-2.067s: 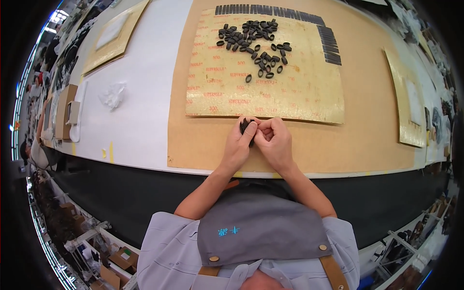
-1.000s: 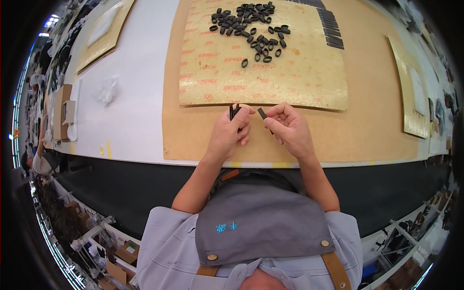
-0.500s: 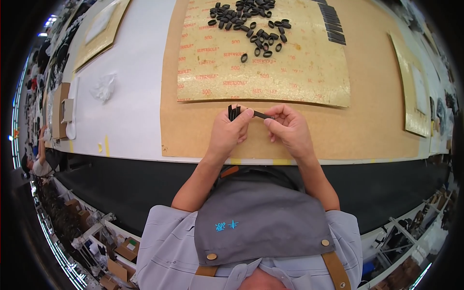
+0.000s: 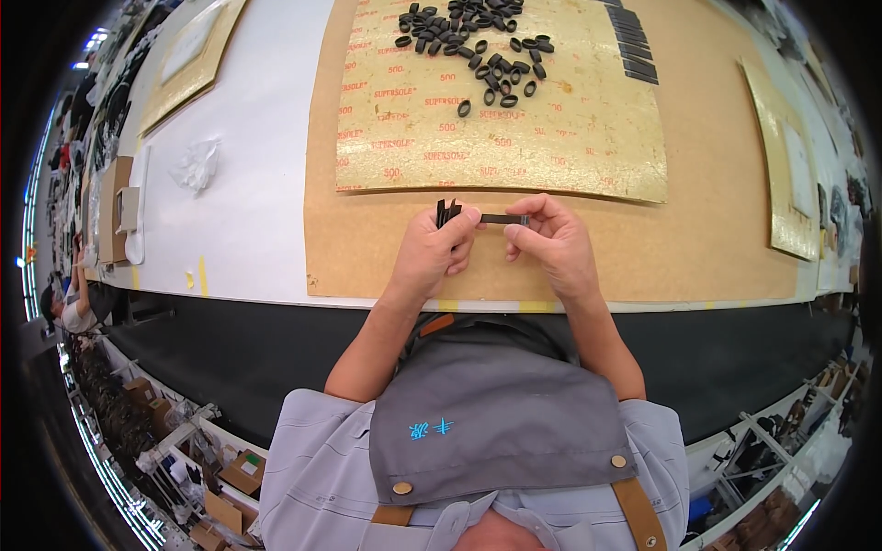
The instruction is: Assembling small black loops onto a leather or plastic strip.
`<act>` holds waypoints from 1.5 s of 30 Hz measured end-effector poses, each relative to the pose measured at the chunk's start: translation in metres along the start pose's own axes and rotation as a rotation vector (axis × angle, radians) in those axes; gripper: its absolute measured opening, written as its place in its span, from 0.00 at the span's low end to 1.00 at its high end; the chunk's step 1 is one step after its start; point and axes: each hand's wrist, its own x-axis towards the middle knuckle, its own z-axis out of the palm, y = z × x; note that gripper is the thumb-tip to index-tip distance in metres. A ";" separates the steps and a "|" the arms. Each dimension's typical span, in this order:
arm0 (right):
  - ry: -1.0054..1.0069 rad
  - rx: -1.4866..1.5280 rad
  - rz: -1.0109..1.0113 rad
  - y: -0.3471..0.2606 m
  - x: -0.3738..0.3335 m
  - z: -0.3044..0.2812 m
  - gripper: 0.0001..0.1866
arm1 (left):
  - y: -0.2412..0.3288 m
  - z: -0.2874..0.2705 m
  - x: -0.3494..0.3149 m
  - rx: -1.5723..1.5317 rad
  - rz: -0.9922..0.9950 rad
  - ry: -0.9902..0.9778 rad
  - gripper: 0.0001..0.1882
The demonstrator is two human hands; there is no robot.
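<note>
Black strip (image 4: 501, 219) stretched straight, unlooped, just short of the gold board (image 4: 413, 158), pinched by left hand (image 4: 436, 244) and right hand (image 4: 555, 242); I saw the left clutching more strips (image 4: 442, 213). Loops (image 4: 443, 37) on the board looked done; flat pieces (image 4: 632, 37) at its right edge, unworked.

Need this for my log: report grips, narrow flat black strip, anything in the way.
Left grip: closed on thin black pieces. Narrow flat black strip: spanning both grips, right grip at its end. Nothing covering its middle; glossy yellow rectangular board beyond.
</note>
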 end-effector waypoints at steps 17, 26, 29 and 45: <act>-0.099 -0.193 0.117 -0.010 -0.003 0.004 0.07 | 0.000 0.003 -0.004 0.192 0.046 0.003 0.07; 0.039 -0.043 0.046 -0.008 -0.002 0.002 0.07 | 0.001 -0.005 -0.003 -0.083 -0.051 -0.090 0.07; 0.050 -0.071 0.029 -0.006 -0.003 0.002 0.06 | -0.001 -0.008 -0.001 -0.014 -0.025 -0.154 0.12; 0.038 -0.103 0.018 -0.007 -0.008 0.004 0.05 | 0.001 -0.013 0.001 0.003 -0.051 -0.227 0.09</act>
